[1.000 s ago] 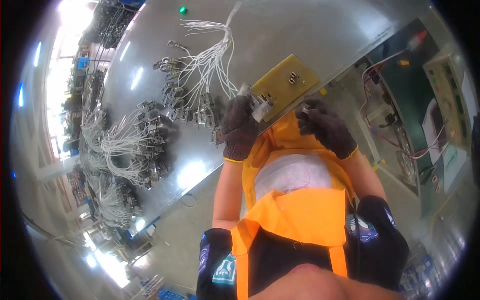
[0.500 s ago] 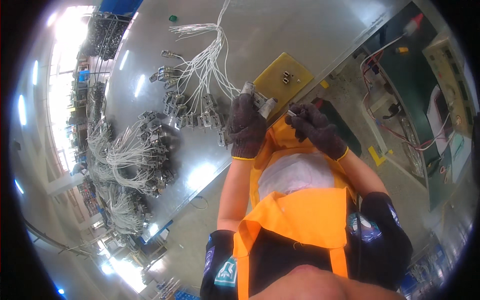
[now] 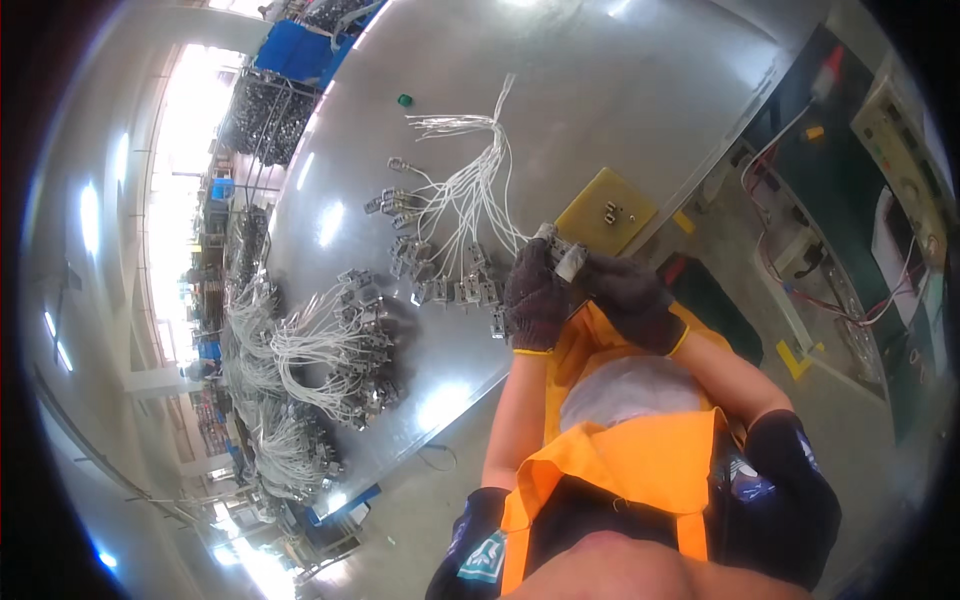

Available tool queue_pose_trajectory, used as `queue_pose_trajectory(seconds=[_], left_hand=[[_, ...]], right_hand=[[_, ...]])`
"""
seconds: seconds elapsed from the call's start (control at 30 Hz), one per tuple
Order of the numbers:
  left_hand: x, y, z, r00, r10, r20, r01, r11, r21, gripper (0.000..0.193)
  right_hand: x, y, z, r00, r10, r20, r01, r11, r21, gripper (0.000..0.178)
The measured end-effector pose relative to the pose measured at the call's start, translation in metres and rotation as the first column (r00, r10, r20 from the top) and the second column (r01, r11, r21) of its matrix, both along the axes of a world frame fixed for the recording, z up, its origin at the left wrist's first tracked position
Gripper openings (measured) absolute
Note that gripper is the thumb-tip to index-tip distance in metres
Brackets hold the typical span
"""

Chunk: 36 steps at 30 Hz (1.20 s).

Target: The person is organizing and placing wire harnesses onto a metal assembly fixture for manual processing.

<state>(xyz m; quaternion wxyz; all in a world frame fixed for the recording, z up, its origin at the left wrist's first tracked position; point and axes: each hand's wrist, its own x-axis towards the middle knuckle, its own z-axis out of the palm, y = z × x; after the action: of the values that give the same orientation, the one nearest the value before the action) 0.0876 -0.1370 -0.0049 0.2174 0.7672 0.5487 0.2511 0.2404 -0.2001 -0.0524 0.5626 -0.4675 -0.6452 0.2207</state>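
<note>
Both my hands wear dark knit gloves with yellow cuffs and meet over the table's near edge. My left hand (image 3: 536, 300) is closed, its pale-covered fingertips pinching a small metal connector block (image 3: 557, 243), with white wires running up to it. My right hand (image 3: 632, 298) is against the left fingertips, fingers curled; what they hold is hidden. A bundle of white wires (image 3: 478, 185) fans out on the table, ending in several metal blocks (image 3: 470, 288). Just beyond my hands lies a yellow-brown pad (image 3: 590, 212) with several small metal pieces (image 3: 613, 212) on it.
More wire bundles (image 3: 310, 345) with metal blocks are heaped on the left of the metal table (image 3: 440, 400). A small green object (image 3: 404, 100) lies at the far side. To the right is a dark green bench (image 3: 800, 150) with a beige device (image 3: 900, 150) and red and white cables.
My right hand has moved left and come up against the left hand at the block. The view has shifted, so the table scene sits lower and farther right.
</note>
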Motion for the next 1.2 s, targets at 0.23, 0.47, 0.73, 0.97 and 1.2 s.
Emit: queue_pose_trajectory(seconds=[0.23, 0.47, 0.73, 0.97, 1.2], left_hand=[[0.0, 0.002, -0.005, 0.999, 0.011, 0.047, -0.012, 1.0, 0.02, 0.056], [0.001, -0.014, 0.005, 0.977, 0.087, -0.196, -0.066, 0.991, 0.112, 0.066], [-0.025, -0.005, -0.004, 0.996, -0.09, -0.004, 0.09, 0.996, 0.01, 0.066], [-0.023, -0.003, -0.017, 0.865, 0.115, 0.488, 0.021, 0.964, -0.265, 0.056], [-0.011, -0.005, -0.012, 0.996, -0.041, 0.077, 0.037, 0.998, 0.05, 0.057]], right_hand=[[-0.007, 0.001, -0.003, 0.955, 0.113, -0.276, -0.172, 0.964, -0.201, 0.024], [-0.01, -0.016, -0.01, 0.485, -0.2, -0.852, -0.63, 0.595, -0.498, 0.034], [0.012, 0.031, -0.005, 0.658, -0.067, -0.75, -0.482, 0.728, -0.488, 0.026], [0.027, 0.042, -0.007, 0.582, -0.15, -0.799, -0.142, 0.949, -0.282, 0.022], [0.03, 0.002, 0.017, 0.755, -0.114, -0.646, -0.275, 0.839, -0.469, 0.024]])
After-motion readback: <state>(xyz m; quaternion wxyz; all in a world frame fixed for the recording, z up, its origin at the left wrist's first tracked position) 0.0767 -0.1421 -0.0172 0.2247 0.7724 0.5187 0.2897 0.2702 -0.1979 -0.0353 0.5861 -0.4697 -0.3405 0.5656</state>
